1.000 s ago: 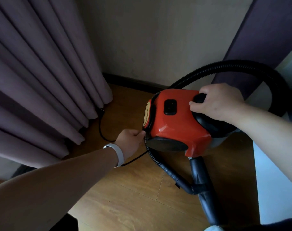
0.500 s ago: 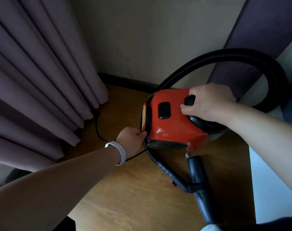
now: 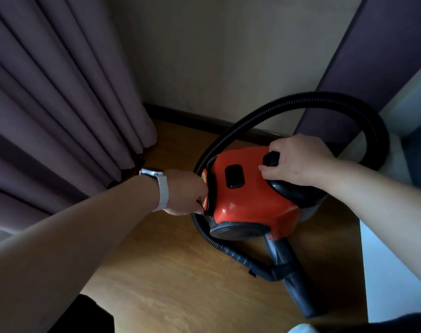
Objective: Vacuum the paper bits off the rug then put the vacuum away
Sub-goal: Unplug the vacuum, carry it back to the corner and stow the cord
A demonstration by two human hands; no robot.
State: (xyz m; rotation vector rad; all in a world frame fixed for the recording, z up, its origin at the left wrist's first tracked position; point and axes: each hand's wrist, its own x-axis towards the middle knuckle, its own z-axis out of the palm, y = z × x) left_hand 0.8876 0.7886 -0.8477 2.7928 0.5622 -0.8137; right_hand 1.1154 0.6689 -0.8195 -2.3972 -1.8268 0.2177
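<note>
A red canister vacuum (image 3: 250,195) sits on the wooden floor in a room corner. My right hand (image 3: 298,162) is closed around its black top handle. My left hand (image 3: 186,192), with a white watch on the wrist, presses against the vacuum's left end, fingers curled there; what they pinch is hidden. A black ribbed hose (image 3: 325,102) arcs from the left end up and over to the right. The black wand and nozzle (image 3: 288,280) lie on the floor in front of the vacuum. No rug or paper bits are in view.
Purple curtains (image 3: 60,104) hang on the left down to the floor. A beige wall with dark skirting (image 3: 188,116) closes the corner behind. A white furniture edge (image 3: 387,272) stands at the right. Open wooden floor (image 3: 161,272) lies in front.
My left hand has moved right, up against the vacuum's left end. The loose black cord seen on the floor by the curtain is no longer visible. The vacuum sits lower, on the floor.
</note>
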